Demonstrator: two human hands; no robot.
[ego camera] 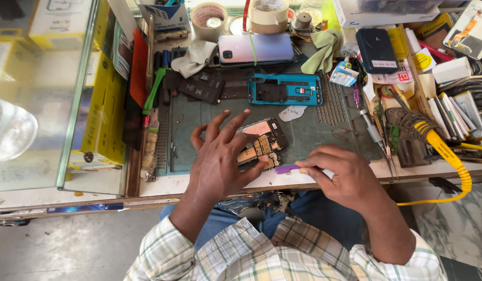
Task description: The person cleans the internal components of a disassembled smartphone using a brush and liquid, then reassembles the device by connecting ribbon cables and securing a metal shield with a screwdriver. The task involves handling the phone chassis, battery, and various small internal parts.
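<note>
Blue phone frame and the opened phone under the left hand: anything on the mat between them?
Head view: a small pale sticker-like scrap lies on the green mat between the blue phone frame and the opened phone; otherwise bare mat.

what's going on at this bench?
A person at a cluttered repair bench works on an opened phone with its boards exposed, lying on a green mat. The left hand steadies the phone; the right hand holds a purple pry tool at its lower edge. A teal phone frame lies further back.
</note>
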